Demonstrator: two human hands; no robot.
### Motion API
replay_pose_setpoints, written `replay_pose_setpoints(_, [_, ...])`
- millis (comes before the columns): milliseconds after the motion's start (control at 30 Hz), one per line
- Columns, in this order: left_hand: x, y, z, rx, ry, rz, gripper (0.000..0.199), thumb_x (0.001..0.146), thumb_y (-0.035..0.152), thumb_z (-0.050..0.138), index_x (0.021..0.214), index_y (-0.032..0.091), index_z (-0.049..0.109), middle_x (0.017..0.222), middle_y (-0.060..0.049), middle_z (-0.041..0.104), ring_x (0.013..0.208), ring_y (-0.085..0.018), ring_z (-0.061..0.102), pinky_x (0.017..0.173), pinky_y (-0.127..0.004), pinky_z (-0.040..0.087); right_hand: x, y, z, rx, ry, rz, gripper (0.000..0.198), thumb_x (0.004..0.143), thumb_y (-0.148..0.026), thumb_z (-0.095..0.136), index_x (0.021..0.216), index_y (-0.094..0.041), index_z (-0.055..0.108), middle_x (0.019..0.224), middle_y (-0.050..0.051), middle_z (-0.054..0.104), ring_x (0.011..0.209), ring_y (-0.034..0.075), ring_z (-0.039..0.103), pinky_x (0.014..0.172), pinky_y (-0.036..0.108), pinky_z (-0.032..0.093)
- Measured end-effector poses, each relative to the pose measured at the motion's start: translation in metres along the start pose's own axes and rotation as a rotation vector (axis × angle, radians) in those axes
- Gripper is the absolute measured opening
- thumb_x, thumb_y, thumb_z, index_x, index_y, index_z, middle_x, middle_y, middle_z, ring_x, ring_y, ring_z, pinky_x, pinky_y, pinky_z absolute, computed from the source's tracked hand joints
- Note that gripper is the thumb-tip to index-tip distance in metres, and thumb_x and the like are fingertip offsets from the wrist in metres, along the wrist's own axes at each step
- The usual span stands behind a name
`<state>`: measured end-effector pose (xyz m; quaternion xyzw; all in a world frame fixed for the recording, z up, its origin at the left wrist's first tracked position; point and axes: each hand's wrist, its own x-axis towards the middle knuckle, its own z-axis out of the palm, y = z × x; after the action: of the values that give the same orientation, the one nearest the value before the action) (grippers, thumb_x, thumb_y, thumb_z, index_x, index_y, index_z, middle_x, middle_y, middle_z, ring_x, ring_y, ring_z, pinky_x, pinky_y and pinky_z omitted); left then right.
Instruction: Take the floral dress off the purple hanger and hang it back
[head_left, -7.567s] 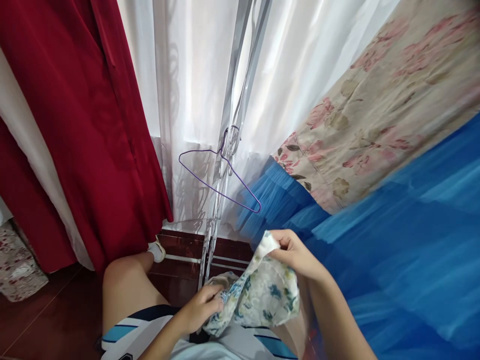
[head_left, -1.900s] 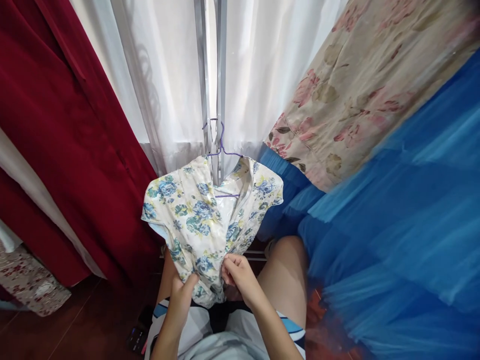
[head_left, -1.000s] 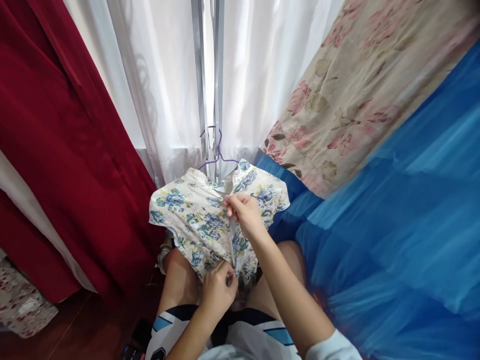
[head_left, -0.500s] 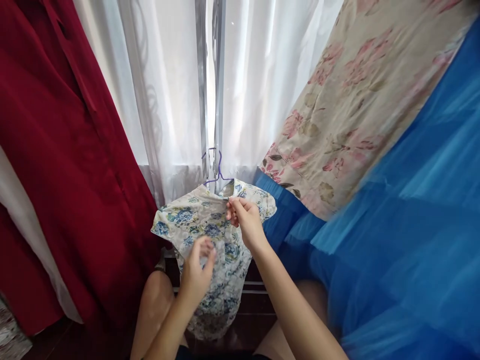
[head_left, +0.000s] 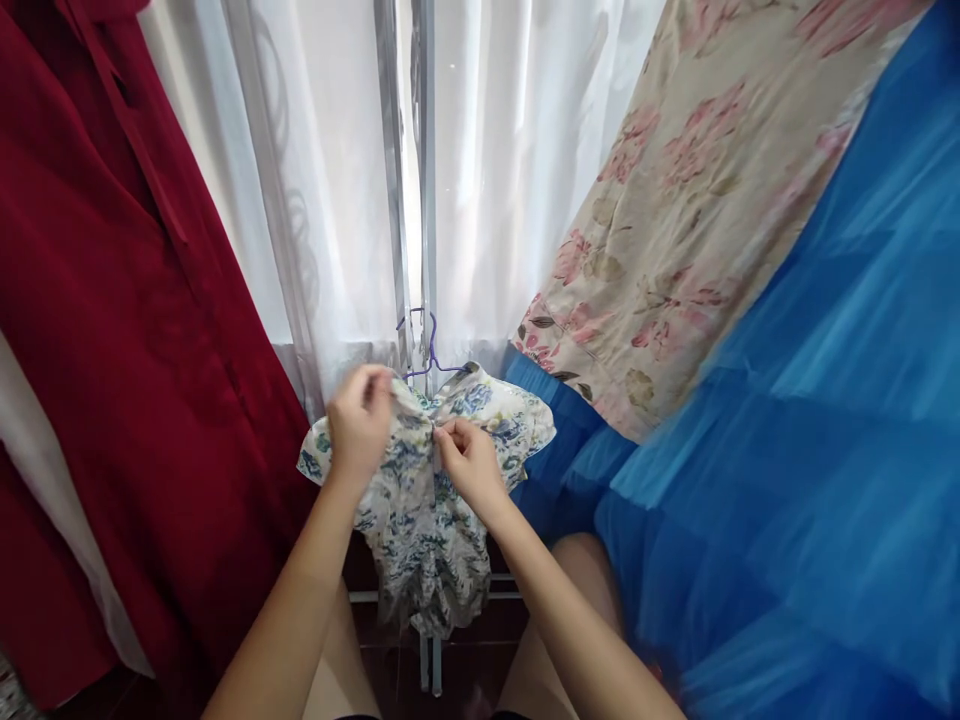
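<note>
A white short-sleeved blouse [head_left: 420, 520] with blue flowers hangs on a thin purple hanger [head_left: 433, 340] in front of me. Its neckline stands open in a V, and the lower part is bunched in folds. At the centre opening, just under the V, my right hand [head_left: 471, 458] pinches the fabric between thumb and fingers. My left hand [head_left: 358, 425] is curled closed at the left edge of the neckline, slightly blurred, with its fingertips on the cloth. Whatever small fastening lies under the right fingertips is hidden.
Metal poles [head_left: 409, 180] rise behind the hanger, before white curtains [head_left: 495, 200]. A dark red garment [head_left: 172, 400] hangs at left. A beige floral garment [head_left: 637, 270] and a blue tiered skirt [head_left: 750, 480] hang close at right. My knees flank the blouse.
My left hand has risen from the front of the blouse to its neckline. The right hand has moved down and left along the centre; the neckline has parted and the hem has drawn up.
</note>
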<state>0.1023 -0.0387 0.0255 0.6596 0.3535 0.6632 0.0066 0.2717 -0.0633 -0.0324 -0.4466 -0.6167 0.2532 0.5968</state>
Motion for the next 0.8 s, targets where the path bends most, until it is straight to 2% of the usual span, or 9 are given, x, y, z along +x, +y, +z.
replay_pose_setpoints(133, [0.013, -0.070, -0.039, -0.153, 0.260, -0.271, 0.020, 0.091, 0.034, 0.060, 0.091, 0.014, 0.064, 0.078, -0.001, 0.062, 0.072, -0.013, 0.060, 0.070, -0.023, 0.047, -0.023, 0.017, -0.007, 0.094, -0.093, 0.124, 0.029, 0.087, -0.043, 0.057, 0.069, -0.020, 0.053, 0.050, -0.004, 0.049, 0.045, 0.011, 0.041, 0.047, 0.024, 0.028])
replay_pose_setpoints(233, [-0.006, -0.120, -0.056, -0.435, 0.412, -0.625, 0.012, 0.089, 0.026, 0.058, 0.088, 0.014, 0.060, 0.074, 0.001, 0.059, 0.065, -0.009, 0.057, 0.069, -0.020, 0.047, -0.041, 0.027, -0.010, 0.128, -0.134, 0.192, 0.030, 0.086, -0.044, 0.059, 0.068, -0.020, 0.053, 0.048, -0.004, 0.050, 0.043, 0.011, 0.040, 0.046, 0.024, 0.027])
replay_pose_setpoints(300, [-0.033, -0.138, -0.053, -0.530, 0.399, -0.784, 0.012, 0.088, 0.025, 0.057, 0.085, 0.013, 0.057, 0.070, 0.002, 0.059, 0.062, -0.008, 0.056, 0.068, -0.021, 0.047, -0.051, 0.038, -0.011, 0.149, -0.117, 0.233, 0.032, 0.085, -0.045, 0.060, 0.067, -0.020, 0.054, 0.048, -0.003, 0.051, 0.042, 0.011, 0.040, 0.045, 0.024, 0.027])
replay_pose_setpoints(367, [-0.066, -0.144, -0.040, -0.550, 0.324, -0.862, 0.017, 0.085, 0.028, 0.062, 0.082, 0.013, 0.056, 0.069, 0.000, 0.061, 0.061, -0.010, 0.059, 0.068, -0.023, 0.049, -0.059, 0.055, -0.017, 0.207, -0.036, 0.290, 0.034, 0.083, -0.048, 0.062, 0.067, -0.020, 0.055, 0.047, -0.003, 0.050, 0.041, 0.011, 0.037, 0.044, 0.024, 0.025])
replay_pose_setpoints(467, [-0.113, -0.135, -0.011, -0.605, 0.200, -0.931, 0.031, 0.076, 0.039, 0.073, 0.084, 0.013, 0.058, 0.076, -0.004, 0.066, 0.069, -0.015, 0.066, 0.075, -0.030, 0.054, -0.075, 0.093, -0.037, 0.303, 0.174, 0.408, 0.034, 0.077, -0.051, 0.066, 0.069, -0.019, 0.058, 0.048, -0.004, 0.049, 0.040, 0.010, 0.032, 0.043, 0.024, 0.021])
replay_pose_setpoints(567, [-0.141, -0.112, 0.015, -0.693, 0.020, -0.916, 0.041, 0.073, 0.048, 0.076, 0.089, 0.013, 0.063, 0.090, -0.009, 0.071, 0.085, -0.022, 0.070, 0.086, -0.036, 0.054, -0.097, 0.136, -0.060, 0.240, 0.343, 0.504, 0.035, 0.073, -0.052, 0.065, 0.063, -0.020, 0.055, 0.049, -0.003, 0.049, 0.040, 0.010, 0.031, 0.042, 0.025, 0.020])
replay_pose_setpoints(633, [-0.148, -0.089, 0.029, -0.714, -0.097, -0.849, 0.039, 0.079, 0.049, 0.071, 0.093, 0.014, 0.065, 0.101, -0.011, 0.071, 0.096, -0.023, 0.069, 0.091, -0.036, 0.052, -0.111, 0.158, -0.069, 0.134, 0.354, 0.545, 0.037, 0.072, -0.053, 0.062, 0.058, -0.021, 0.051, 0.047, -0.002, 0.049, 0.039, 0.011, 0.032, 0.041, 0.026, 0.022])
replay_pose_setpoints(700, [-0.148, -0.062, 0.036, -0.682, -0.169, -0.768, 0.035, 0.087, 0.048, 0.064, 0.098, 0.015, 0.067, 0.113, -0.011, 0.069, 0.104, -0.024, 0.066, 0.091, -0.033, 0.050, -0.123, 0.170, -0.071, 0.041, 0.296, 0.570, 0.035, 0.070, -0.051, 0.062, 0.055, -0.022, 0.052, 0.046, 0.000, 0.051, 0.040, 0.013, 0.036, 0.042, 0.026, 0.026])
replay_pose_setpoints(800, [-0.145, -0.016, 0.039, -0.596, -0.267, -0.643, 0.031, 0.094, 0.043, 0.055, 0.104, 0.017, 0.068, 0.116, -0.010, 0.068, 0.107, -0.022, 0.064, 0.091, -0.030, 0.048, -0.131, 0.159, -0.064, -0.054, 0.232, 0.538, 0.024, 0.061, -0.039, 0.072, 0.057, -0.020, 0.057, 0.055, 0.001, 0.058, 0.055, 0.018, 0.050, 0.052, 0.028, 0.038])
